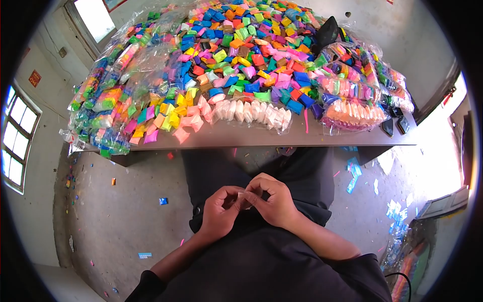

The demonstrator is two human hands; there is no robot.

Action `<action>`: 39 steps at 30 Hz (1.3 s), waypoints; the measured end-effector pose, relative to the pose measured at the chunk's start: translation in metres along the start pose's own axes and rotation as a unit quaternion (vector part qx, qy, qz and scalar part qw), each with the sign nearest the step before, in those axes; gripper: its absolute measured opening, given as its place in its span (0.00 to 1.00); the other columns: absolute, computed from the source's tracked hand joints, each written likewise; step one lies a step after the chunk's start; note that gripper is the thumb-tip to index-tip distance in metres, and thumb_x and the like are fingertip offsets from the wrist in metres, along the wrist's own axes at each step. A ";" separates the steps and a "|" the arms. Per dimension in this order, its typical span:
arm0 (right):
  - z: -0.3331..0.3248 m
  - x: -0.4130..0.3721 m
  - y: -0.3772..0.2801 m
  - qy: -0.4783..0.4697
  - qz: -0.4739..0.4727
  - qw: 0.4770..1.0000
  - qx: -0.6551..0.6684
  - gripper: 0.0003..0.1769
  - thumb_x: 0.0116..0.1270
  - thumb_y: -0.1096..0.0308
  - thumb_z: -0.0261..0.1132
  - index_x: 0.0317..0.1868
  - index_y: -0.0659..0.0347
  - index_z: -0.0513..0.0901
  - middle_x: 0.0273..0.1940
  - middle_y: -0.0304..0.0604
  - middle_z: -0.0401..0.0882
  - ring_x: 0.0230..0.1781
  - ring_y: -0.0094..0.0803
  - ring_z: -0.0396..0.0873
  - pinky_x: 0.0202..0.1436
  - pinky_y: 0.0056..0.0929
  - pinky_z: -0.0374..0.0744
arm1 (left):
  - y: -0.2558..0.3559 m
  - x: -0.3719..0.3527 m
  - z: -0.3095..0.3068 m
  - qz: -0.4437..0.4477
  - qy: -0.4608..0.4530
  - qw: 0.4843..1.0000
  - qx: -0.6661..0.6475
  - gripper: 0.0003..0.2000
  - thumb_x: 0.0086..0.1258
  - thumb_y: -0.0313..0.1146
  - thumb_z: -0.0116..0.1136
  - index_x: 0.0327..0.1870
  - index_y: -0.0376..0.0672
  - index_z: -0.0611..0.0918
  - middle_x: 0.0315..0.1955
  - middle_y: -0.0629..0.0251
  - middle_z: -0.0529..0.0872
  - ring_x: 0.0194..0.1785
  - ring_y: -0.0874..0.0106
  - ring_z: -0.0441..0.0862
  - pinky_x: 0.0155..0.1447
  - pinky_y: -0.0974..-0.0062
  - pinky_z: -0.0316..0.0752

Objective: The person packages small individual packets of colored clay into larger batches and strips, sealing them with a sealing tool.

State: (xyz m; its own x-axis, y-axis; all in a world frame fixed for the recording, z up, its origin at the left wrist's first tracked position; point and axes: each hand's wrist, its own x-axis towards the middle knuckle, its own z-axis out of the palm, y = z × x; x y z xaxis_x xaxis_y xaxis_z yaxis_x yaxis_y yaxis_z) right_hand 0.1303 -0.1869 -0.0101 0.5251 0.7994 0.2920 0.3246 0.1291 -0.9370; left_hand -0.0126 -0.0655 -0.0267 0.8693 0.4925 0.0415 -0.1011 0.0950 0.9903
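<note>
Clear bags (pixel 103 98) of coloured packets sit on the table's (pixel 322 137) left end, with loose packets (pixel 241 55) heaped mid-table. Below it, over the lap, the left hand (pixel 220 210) has its fingers curled, pinching a small pale piece (pixel 244 196), too small to identify. The right hand (pixel 275 202) pinches the same piece, fingertips meeting the left's.

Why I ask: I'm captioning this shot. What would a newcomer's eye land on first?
First, the heap of small bright packets covering the table, with clear bags of more packets at its left and right ends. Next, below the table edge, the left hand and right hand meet fingertip to fingertip, pinching a small pale piece too small to identify.
</note>
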 end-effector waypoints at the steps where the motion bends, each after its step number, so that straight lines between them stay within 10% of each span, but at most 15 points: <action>1: 0.000 0.000 0.000 0.000 0.000 1.000 0.000 0.06 0.67 0.76 0.75 0.38 0.65 0.84 0.36 0.42 0.82 0.33 0.30 0.78 0.40 0.28 0.77 | -0.001 0.000 0.000 0.002 -0.004 1.000 0.010 0.08 0.82 0.28 0.60 0.54 0.34 0.81 0.46 0.66 0.88 0.50 0.79 0.86 0.55 0.77 0.82; 34: -0.005 -0.008 0.000 -0.006 0.028 0.999 0.017 0.07 0.66 0.81 0.72 0.41 0.65 0.83 0.39 0.43 0.82 0.37 0.28 0.82 0.42 0.28 0.79 | 0.008 0.001 0.002 0.034 0.071 0.994 -0.082 0.04 0.81 0.26 0.58 0.48 0.34 0.81 0.42 0.60 0.88 0.39 0.80 0.81 0.40 0.83 0.76; 39: -0.002 -0.011 0.002 -0.010 -0.007 1.000 -0.010 0.06 0.65 0.83 0.70 0.40 0.67 0.83 0.39 0.48 0.82 0.38 0.41 0.85 0.42 0.34 0.82 | 0.001 -0.002 -0.001 -0.002 0.021 1.000 0.010 0.03 0.77 0.20 0.61 0.46 0.35 0.82 0.41 0.64 0.87 0.37 0.80 0.80 0.41 0.81 0.75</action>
State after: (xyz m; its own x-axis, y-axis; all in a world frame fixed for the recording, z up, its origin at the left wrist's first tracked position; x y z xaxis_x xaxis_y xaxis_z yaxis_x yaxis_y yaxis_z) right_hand 0.1274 -0.1966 -0.0151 0.5047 0.8088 0.3017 0.3483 0.1290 -0.9285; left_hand -0.0143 -0.0656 -0.0263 0.8490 0.5275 0.0321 -0.0870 0.0797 0.9930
